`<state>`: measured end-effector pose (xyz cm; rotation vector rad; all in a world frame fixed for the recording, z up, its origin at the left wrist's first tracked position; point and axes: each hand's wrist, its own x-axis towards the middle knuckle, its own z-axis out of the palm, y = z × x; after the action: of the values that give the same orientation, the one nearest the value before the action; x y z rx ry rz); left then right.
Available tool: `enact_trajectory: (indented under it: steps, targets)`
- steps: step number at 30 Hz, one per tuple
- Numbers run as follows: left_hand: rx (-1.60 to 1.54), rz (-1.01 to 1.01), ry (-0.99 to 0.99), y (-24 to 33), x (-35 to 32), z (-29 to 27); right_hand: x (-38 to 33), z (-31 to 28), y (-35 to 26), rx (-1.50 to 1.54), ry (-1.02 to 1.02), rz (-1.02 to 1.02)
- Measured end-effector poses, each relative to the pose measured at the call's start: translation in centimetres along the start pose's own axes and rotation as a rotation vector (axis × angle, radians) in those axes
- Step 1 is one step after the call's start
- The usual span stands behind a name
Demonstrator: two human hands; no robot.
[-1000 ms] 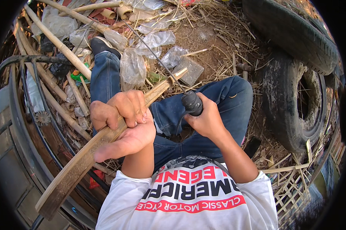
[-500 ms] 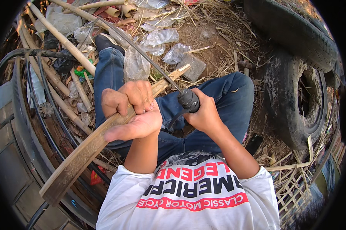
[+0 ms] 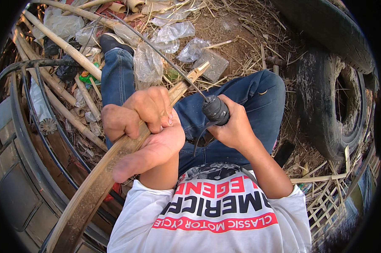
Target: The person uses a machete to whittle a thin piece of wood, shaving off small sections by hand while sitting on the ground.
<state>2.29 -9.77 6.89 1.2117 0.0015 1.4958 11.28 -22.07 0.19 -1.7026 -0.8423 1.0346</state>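
My left hand is wrapped round a split bamboo strip, which slants from the lower left up across my lap. The strip's far end is cut narrow and pale. In my right hand is the black wrapped handle of a long knife, seen almost edge-on as a thin dark line. A dark strap hangs from the handle. The blade crosses the strip's cut end and runs on toward the upper left; whether they touch I cannot tell.
My bent legs in jeans lie under the work. A grey block and plastic bags are beyond. Old tyres stand at right, with woven bamboo below. Bamboo poles and a black metal frame are at left.
The bamboo strip's near end has come closer and lower in view. My right hand and the knife handle have shifted slightly right, the blade staying across the strip's far end.
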Motion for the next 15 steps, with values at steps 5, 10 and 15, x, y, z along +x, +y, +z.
enact_trajectory:
  steps: [5, 10, 15]
  targets:
    - [-0.014, -0.022, -0.021, 0.1, 0.0, -0.5, 0.9, -0.7, 3.0, -0.059, 0.045, 0.022]
    - [0.025, -0.009, -0.044, 0.4, 0.0, -0.1, 0.0, 0.0, -1.4, 0.044, -0.021, -0.059]
    - [-0.020, -0.015, -0.064, 0.7, -0.3, -1.6, 0.9, 1.0, 0.0, 0.052, -0.059, -0.021]
